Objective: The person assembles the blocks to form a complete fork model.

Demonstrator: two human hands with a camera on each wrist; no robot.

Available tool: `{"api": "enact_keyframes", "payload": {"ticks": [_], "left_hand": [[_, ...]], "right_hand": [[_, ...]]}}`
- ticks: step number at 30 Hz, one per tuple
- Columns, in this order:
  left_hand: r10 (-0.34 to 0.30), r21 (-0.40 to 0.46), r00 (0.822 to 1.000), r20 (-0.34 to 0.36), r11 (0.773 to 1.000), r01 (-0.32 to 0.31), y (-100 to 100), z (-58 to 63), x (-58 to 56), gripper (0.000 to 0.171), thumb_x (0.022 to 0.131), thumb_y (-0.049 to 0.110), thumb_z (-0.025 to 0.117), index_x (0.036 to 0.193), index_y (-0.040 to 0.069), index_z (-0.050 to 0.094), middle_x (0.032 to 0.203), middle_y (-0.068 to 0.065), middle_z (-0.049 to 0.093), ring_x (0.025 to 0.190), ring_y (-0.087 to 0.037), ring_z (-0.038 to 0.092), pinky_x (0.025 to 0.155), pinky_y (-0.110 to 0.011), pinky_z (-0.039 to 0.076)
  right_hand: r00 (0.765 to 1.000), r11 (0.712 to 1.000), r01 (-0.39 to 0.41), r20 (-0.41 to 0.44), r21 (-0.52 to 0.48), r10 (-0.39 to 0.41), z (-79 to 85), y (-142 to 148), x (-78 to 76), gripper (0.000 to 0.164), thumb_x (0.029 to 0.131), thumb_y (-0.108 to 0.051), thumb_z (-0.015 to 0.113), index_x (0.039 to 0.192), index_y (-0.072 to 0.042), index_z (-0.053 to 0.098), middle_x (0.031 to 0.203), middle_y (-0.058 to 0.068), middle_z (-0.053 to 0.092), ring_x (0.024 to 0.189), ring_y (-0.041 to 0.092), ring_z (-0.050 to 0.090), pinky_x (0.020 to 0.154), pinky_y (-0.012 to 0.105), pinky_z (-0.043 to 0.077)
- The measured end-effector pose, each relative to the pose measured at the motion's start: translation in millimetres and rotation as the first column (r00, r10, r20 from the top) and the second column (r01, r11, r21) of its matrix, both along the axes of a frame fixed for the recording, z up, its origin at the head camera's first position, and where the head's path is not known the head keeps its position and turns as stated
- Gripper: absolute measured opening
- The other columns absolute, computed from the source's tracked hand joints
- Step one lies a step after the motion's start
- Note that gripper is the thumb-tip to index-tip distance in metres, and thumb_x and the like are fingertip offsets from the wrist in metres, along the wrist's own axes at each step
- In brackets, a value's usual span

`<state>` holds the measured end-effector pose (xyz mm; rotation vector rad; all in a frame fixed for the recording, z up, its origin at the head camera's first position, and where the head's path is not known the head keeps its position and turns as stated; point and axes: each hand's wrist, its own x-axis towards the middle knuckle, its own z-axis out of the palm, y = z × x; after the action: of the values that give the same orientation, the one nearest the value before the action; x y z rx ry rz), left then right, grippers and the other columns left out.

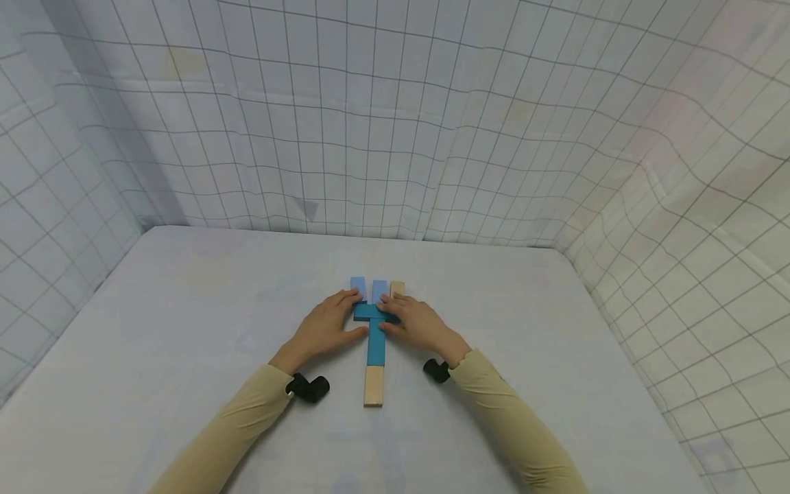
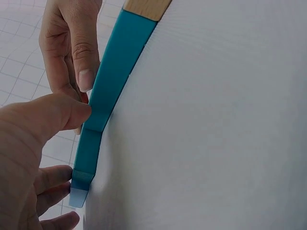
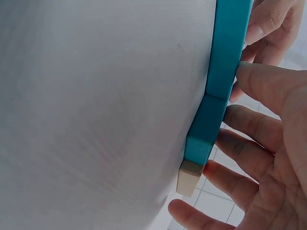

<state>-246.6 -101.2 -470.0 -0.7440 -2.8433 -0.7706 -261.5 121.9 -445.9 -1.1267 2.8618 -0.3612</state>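
Note:
Flat blocks lie on the white table in a fork-like figure. Its stem is a teal block [image 1: 376, 343] with a wooden block [image 1: 373, 386] at the near end. A second teal block [image 1: 365, 312] lies crosswise at the stem's far end. Beyond it stand a left light blue block [image 1: 358, 283], a middle light blue block [image 1: 379, 287] and another wooden block [image 1: 398, 287]. My left hand [image 1: 327, 326] touches the left blue block with its fingertips, thumb beside the stem. My right hand [image 1: 422, 326] spreads its fingers over the crossbar's right part, partly hiding it, thumb at the stem.
The white table [image 1: 185, 329] reaches out on both sides of the blocks. A grid-patterned curtain [image 1: 370, 137] rises behind and at the sides. Black wrist cameras sit at the left cuff [image 1: 308, 388] and the right cuff [image 1: 436, 371].

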Motion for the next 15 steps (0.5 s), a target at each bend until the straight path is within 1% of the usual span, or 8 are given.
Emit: {"api": "enact_keyframes", "payload": {"ticks": [11,15], "left_hand": [[-0.009,0.003,1.000,-0.002,1.000,0.009,-1.0,1.2,0.6,0.067,0.088,0.039,0.067,0.137,-0.001,0.048,0.144,-0.016,0.039,0.132,-0.038,0.033,0.101,-0.053,0.031],[-0.018,0.004,1.000,-0.016,1.000,0.018,-1.2,0.7,0.4,0.066,0.087,0.038,0.068,0.136,-0.001,0.048,0.143,-0.016,0.040,0.131,-0.039,0.034,0.101,-0.053,0.031]], "right_hand": [[1.000,1.000,0.004,-0.003,0.002,-0.004,0.2,0.0,0.0,0.051,0.096,-0.037,0.056,0.138,-0.008,0.051,0.145,0.008,0.040,0.133,0.028,0.035,0.097,0.050,0.038],[1.000,1.000,0.003,-0.004,-0.001,-0.003,0.8,0.1,0.2,0.051,0.096,-0.037,0.056,0.138,-0.008,0.051,0.145,0.008,0.040,0.133,0.028,0.036,0.098,0.050,0.038]]}}
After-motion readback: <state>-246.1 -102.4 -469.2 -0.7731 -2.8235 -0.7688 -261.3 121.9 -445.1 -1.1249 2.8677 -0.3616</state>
